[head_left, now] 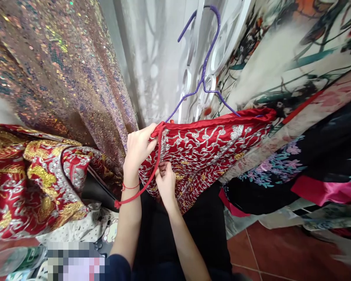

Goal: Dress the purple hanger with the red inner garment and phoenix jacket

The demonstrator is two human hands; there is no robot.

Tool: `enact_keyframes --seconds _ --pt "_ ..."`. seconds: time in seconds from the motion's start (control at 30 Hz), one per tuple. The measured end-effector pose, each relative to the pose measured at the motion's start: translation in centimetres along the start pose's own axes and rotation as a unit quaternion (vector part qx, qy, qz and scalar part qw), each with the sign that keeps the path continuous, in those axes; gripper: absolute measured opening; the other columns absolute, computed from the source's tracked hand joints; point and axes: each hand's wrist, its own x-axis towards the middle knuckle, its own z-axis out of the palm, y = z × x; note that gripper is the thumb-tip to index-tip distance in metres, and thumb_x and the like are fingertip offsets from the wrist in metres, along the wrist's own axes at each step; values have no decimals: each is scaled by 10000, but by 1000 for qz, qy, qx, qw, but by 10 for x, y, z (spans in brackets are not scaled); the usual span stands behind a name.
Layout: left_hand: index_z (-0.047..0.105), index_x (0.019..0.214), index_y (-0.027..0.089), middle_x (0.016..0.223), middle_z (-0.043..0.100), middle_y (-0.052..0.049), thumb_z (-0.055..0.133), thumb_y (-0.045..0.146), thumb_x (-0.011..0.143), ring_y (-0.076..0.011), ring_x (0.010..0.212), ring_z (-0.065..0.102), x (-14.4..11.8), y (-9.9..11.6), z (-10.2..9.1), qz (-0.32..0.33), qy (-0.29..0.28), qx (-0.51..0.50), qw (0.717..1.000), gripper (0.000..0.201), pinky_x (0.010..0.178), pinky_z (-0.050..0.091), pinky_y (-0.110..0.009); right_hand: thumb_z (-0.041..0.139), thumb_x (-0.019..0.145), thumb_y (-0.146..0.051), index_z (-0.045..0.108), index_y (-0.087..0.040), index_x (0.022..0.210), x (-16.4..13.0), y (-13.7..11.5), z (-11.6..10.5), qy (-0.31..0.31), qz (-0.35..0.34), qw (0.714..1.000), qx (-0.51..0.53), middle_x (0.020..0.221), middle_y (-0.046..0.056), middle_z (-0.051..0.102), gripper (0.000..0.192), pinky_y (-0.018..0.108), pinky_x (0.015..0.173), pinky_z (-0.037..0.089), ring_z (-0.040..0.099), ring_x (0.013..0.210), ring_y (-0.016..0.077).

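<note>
While the left hand (pixel 139 150) pinches the waistband corner of the red embroidered garment (pixel 204 152) at frame center, the right hand (pixel 165 181) grips a fold just below, fingers closed on cloth. Garment hangs on purple hanger (pixel 206 70), upper center. Red cord (pixel 150 175) trails past left wrist; risk: snag on wrist, or hanger tips & garment slides off. Clearance: tight. Sequin fabric (pixel 61 70) upper left, printed fabrics (pixel 295 58) right, gold-embroidered pile (pixel 32 179) lower left. Open room only toward tiled floor (pixel 280 253), lower right.
</note>
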Motion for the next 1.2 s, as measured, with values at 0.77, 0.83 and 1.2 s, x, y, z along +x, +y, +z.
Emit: enact_keyframes --seconds 0.77,0.83,1.2 --pt "644 903 224 678 634 -2 512 213 874 -152 604 537 1 5 -7 -44 -39 30 998 136 580 262 -260 565 750 -358 554 -216 659 6 1 -3 -54 46 987 145 594 -37 578 169 252 603 446 529 555 122" --pt "647 908 225 681 638 -2 521 221 878 -153 609 542 1 5 -6 -42 -37 30 998 130 582 264 -260 559 746 -360 551 -215 667 5 1 -3 -55 47 984 163 608 -36 571 165 250 605 436 518 570 121" --pt "612 846 218 709 656 -1 509 246 907 -150 632 561 0 8 -8 -37 -42 24 998 124 589 281 -265 536 776 -310 580 -224 747 2 -5 -10 -48 -3 998 39 683 3 633 101 283 634 473 580 621 159"
